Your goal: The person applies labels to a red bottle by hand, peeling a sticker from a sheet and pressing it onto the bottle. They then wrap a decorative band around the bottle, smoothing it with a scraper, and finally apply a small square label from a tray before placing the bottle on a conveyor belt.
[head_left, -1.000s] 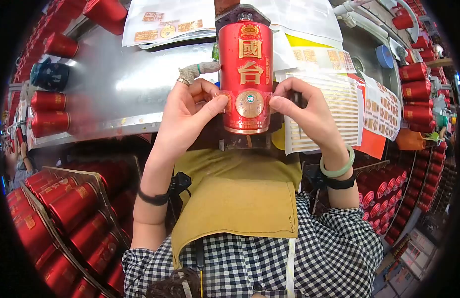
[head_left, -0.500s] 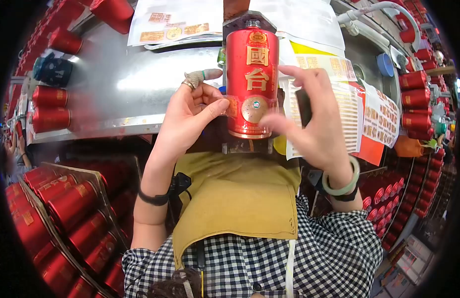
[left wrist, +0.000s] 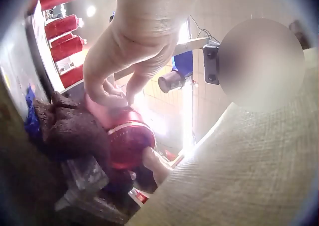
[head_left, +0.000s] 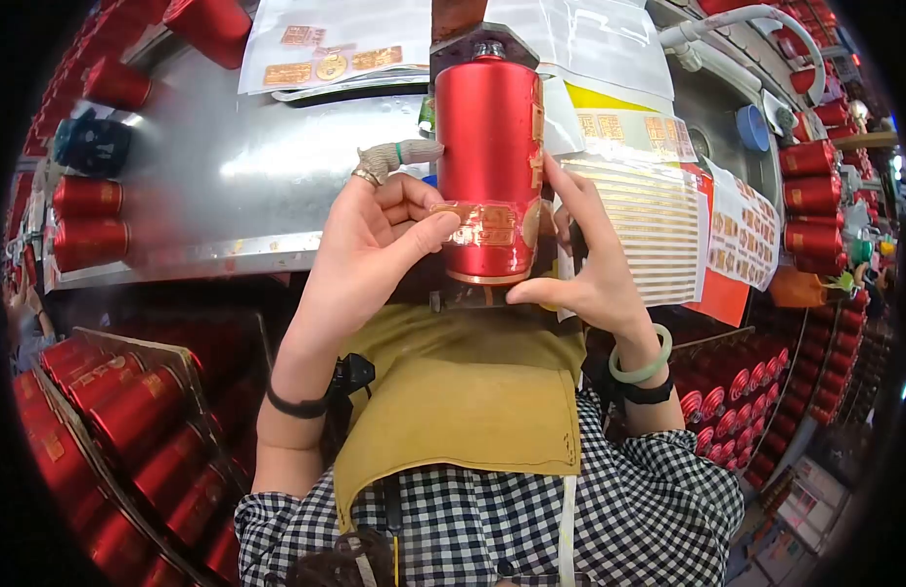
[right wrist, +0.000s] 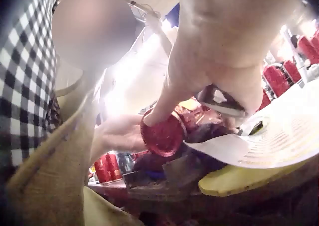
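L hand pinches end of gold label on red bottle; R hand seems to grasp bottle, thumb nr base, fingertips partly hidden.

Room left, over table; bottle bars middle; beneath perhaps tight.

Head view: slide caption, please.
Left hand pinches a clear, gold-printed film strip across a red cylindrical bottle; right hand touches its base.

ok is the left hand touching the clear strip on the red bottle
Touching: the head view shows the left hand with its thumb pressed over one end of the clear strip.
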`<action>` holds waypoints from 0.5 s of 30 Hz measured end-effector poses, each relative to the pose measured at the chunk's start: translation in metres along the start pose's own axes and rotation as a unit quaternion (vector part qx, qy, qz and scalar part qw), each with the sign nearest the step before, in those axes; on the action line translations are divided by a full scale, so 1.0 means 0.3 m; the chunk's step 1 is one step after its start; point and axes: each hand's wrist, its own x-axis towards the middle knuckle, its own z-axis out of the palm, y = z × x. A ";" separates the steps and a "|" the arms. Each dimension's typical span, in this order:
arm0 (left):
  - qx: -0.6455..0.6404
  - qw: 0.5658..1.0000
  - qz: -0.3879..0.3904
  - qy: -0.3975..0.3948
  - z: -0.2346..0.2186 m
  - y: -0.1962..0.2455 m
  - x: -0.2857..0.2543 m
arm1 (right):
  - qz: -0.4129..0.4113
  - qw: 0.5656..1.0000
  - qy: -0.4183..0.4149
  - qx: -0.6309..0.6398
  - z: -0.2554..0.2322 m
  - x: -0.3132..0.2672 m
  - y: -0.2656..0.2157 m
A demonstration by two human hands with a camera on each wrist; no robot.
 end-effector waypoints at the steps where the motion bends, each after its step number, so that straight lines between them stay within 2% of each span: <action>1: -0.003 1.000 0.000 0.003 -0.002 0.003 -0.001 | 0.032 0.999 -0.019 0.036 -0.013 -0.003 -0.021; 2: -0.004 1.000 0.000 0.005 -0.006 0.004 -0.003 | 0.033 0.999 -0.018 0.036 -0.004 0.000 -0.038; 4: -0.008 1.000 -0.009 0.003 -0.013 0.006 -0.008 | 0.145 0.958 0.038 0.244 0.032 0.007 -0.068; 9: -0.028 0.999 -0.014 -0.011 -0.013 0.022 -0.019 | 0.133 0.975 0.041 0.174 0.043 0.003 -0.069; 12: -0.042 0.999 0.003 -0.025 -0.010 0.028 -0.017 | 0.133 0.969 0.040 0.204 0.040 0.012 -0.083; 15: 0.011 1.000 0.021 -0.012 -0.020 0.001 -0.005 | 0.135 0.964 0.046 0.225 0.043 0.013 -0.078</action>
